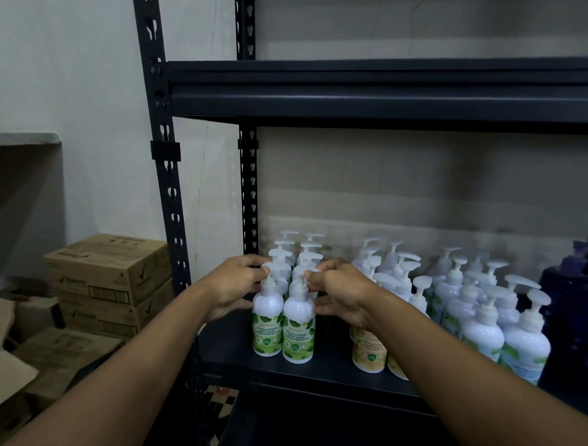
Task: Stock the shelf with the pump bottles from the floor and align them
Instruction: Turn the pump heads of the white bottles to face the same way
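Two rows of white pump bottles with green leaf labels stand on the dark metal shelf, running front to back. My left hand holds the front left bottle, fingers on its pump head and thumb at its side. My right hand holds the front right bottle the same way, fingertips on the pump and thumb against the body. Both bottles stand upright on the shelf, side by side and touching.
More pump bottles fill the shelf to the right: yellow-labelled ones behind my right wrist and a further group. A dark blue container stands at the far right. Stacked cardboard boxes sit left of the rack post.
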